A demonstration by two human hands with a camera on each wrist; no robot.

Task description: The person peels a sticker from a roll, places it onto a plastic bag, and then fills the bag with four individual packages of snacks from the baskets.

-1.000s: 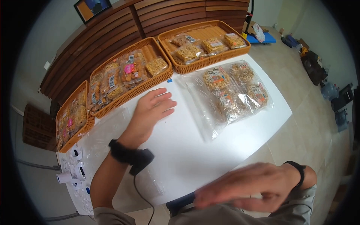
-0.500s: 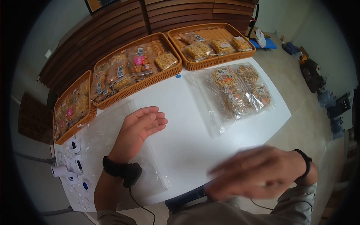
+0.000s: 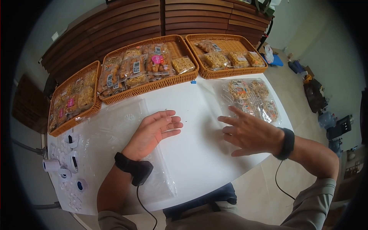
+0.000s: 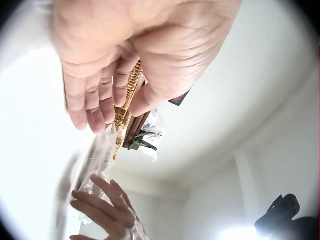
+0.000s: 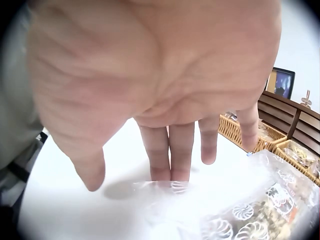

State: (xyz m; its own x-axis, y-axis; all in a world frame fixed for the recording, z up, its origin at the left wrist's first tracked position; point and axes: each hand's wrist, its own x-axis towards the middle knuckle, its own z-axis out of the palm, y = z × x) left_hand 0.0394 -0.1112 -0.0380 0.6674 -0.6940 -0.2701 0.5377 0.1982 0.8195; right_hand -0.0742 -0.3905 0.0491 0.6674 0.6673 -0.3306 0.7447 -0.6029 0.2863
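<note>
My left hand (image 3: 155, 132) hovers over the white table (image 3: 191, 168), fingers extended to the right, holding nothing; its palm shows in the left wrist view. My right hand (image 3: 253, 134) is held with fingers spread at the near left side of a clear bag (image 3: 218, 90) of several round snack packs (image 3: 239, 89), hiding part of it. The right wrist view shows no thing held under the right palm (image 5: 155, 75), and the bag's edge (image 5: 165, 200) lies by the fingertips; whether they touch it I cannot tell. A flat clear plastic bag (image 3: 119, 134) lies under and beside the left forearm.
Three wicker trays (image 3: 145, 90) of packaged snacks line the table's back edge. White tape rolls (image 3: 51, 165) and scraps are at the left end. A small blue piece (image 3: 193, 82) sits before the trays. Slatted wood stands behind, and a blue trolley (image 3: 276, 60) is on the floor.
My right hand has moved from the near table edge up to the snack bag, its fingers now spread. The head view has shifted, and my left hand still hovers over the table.
</note>
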